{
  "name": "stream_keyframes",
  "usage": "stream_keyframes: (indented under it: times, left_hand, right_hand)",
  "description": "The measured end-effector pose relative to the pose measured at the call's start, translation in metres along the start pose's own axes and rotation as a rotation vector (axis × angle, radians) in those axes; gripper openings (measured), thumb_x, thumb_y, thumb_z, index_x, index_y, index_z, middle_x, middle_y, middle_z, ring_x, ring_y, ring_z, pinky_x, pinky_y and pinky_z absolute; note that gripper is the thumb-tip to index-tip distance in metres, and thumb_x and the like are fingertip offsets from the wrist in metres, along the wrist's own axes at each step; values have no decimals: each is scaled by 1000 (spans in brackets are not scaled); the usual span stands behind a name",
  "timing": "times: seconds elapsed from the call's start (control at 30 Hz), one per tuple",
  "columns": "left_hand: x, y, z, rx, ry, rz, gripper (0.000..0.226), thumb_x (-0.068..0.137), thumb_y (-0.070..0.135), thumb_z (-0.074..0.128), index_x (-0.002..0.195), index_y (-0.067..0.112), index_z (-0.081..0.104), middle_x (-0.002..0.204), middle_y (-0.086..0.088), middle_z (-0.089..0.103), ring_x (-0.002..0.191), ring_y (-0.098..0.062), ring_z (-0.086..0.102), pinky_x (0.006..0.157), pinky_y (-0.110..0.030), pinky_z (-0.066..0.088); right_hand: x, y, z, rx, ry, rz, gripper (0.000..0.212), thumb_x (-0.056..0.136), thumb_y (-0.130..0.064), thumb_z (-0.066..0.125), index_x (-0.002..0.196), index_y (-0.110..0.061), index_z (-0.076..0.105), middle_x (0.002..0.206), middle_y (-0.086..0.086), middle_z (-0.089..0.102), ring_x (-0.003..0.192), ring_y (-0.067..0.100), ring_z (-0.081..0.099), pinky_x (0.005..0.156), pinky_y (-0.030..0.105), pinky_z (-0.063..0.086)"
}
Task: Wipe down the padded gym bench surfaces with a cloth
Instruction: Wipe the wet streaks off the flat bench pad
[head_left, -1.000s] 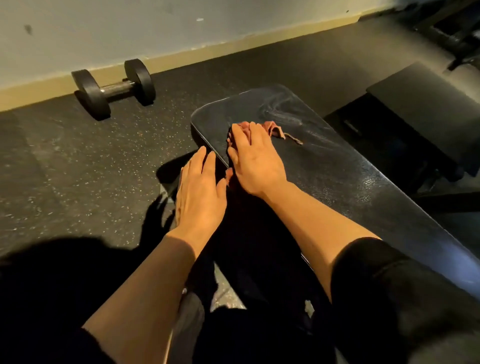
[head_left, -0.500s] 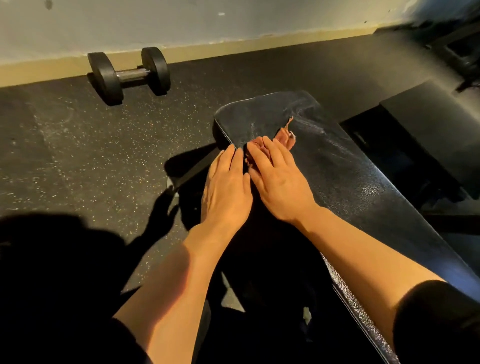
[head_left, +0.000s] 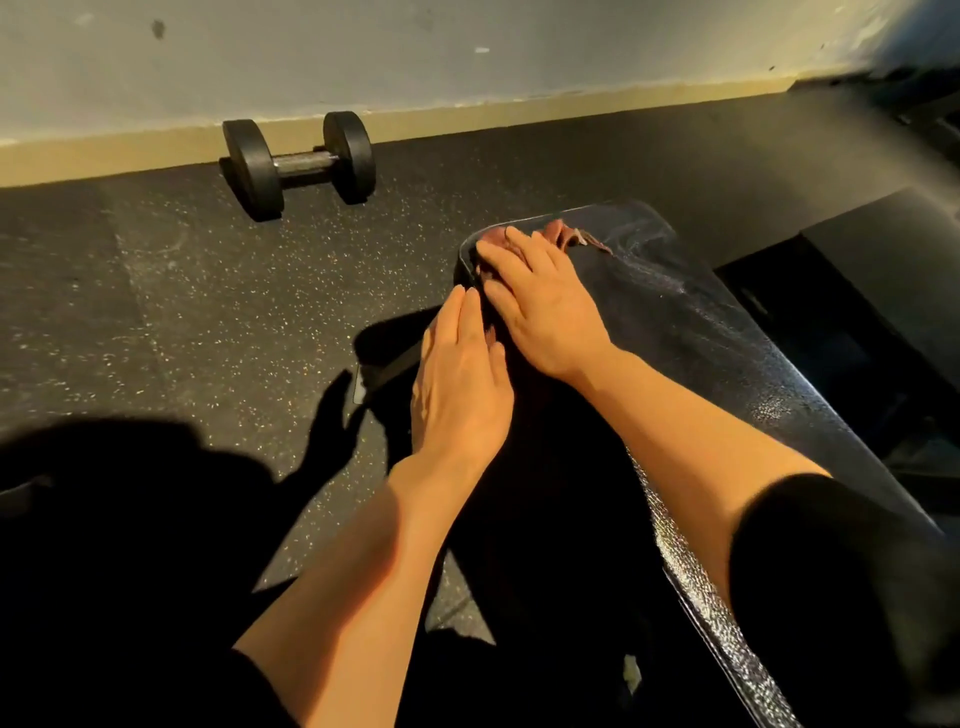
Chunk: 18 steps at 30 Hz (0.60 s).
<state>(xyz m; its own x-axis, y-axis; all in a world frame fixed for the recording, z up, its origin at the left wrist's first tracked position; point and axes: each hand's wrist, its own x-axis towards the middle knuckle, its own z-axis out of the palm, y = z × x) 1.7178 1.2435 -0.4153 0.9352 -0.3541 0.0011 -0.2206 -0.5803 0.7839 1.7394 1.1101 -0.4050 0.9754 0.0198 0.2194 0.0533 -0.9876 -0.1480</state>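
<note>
A black padded bench (head_left: 727, 353) runs from the lower right to the middle of the head view, its far end rounded and streaked with wet marks. A reddish-brown cloth (head_left: 569, 235) lies at that far left corner. My right hand (head_left: 540, 301) lies flat on the cloth with straight fingers, pressing it onto the pad; most of the cloth is hidden under it. My left hand (head_left: 460, 384) rests flat with straight fingers against the bench's left side edge, just behind the right hand.
A black dumbbell (head_left: 298, 166) lies on the speckled rubber floor (head_left: 182, 312) by the wall's yellow skirting. Another dark pad (head_left: 893, 270) stands to the right of the bench. Deep shadow covers the lower left.
My right hand has slid the cloth toward the bench's far left corner. My left hand stays against the side edge. The camera view has shifted left.
</note>
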Motion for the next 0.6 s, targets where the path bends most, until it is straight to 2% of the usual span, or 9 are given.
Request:
stream_keyframes:
  times: [0.07, 0.13, 0.23, 0.3, 0.37, 0.47, 0.53, 0.6]
  left_hand:
    - [0, -3, 0, 7, -13, -3, 57, 101, 17, 40, 151, 14, 16, 159, 1, 13, 145, -16, 13, 114, -26, 14]
    - [0, -3, 2, 5, -37, -1, 57, 101, 17, 40, 152, 14, 15, 159, 1, 13, 145, -15, 12, 114, -25, 13]
    - [2, -1, 6, -14, -58, -7, 56, 101, 17, 40, 152, 14, 17, 159, 0, 15, 144, -16, 13, 114, -24, 11]
    - [4, 0, 9, -23, -52, -6, 55, 100, 17, 41, 151, 13, 20, 158, -1, 18, 144, -17, 15, 114, -25, 13]
    - [4, 2, 10, -17, -41, -3, 56, 100, 18, 42, 151, 14, 20, 158, 0, 18, 144, -17, 15, 114, -25, 14]
    - [6, 3, 8, -27, 17, 17, 57, 99, 16, 45, 151, 16, 21, 157, 1, 19, 142, -9, 15, 111, -16, 12]
    - [6, 3, 7, -50, 48, 25, 56, 99, 15, 45, 150, 17, 23, 156, 2, 21, 136, -1, 18, 106, -7, 13]
    - [4, 5, 6, -25, 33, 36, 57, 100, 17, 43, 152, 15, 18, 158, 2, 16, 141, -7, 15, 110, -15, 12]
  right_hand:
    - [-21, -3, 0, -8, 47, -89, 40, 98, -23, 44, 134, -7, 53, 140, 13, 50, 135, 19, 29, 114, 26, 8]
    - [-21, 1, 2, -17, 3, -105, 41, 98, -26, 43, 134, -9, 53, 141, 13, 48, 136, 19, 28, 116, 27, 8]
    - [0, 12, 4, 17, -104, -74, 46, 99, -34, 35, 138, -13, 49, 146, 10, 44, 140, 24, 31, 119, 33, 13]
    - [21, 20, 6, 57, -101, -60, 43, 99, -27, 38, 137, -11, 48, 145, 11, 45, 140, 25, 32, 117, 30, 12]
    - [43, 23, 2, 67, -102, 31, 41, 102, -24, 38, 140, -12, 44, 147, 10, 41, 141, 24, 28, 116, 28, 10]
    - [54, 22, 3, -8, -110, 111, 43, 104, -28, 32, 145, -17, 37, 153, 8, 33, 144, 20, 20, 116, 29, 6]
    - [36, 18, 3, 9, -94, 41, 44, 103, -31, 32, 145, -18, 37, 153, 7, 32, 145, 19, 17, 117, 28, 2]
    - [14, 19, -1, 26, -104, -73, 46, 102, -34, 33, 144, -17, 39, 152, 9, 33, 144, 22, 20, 118, 29, 5]
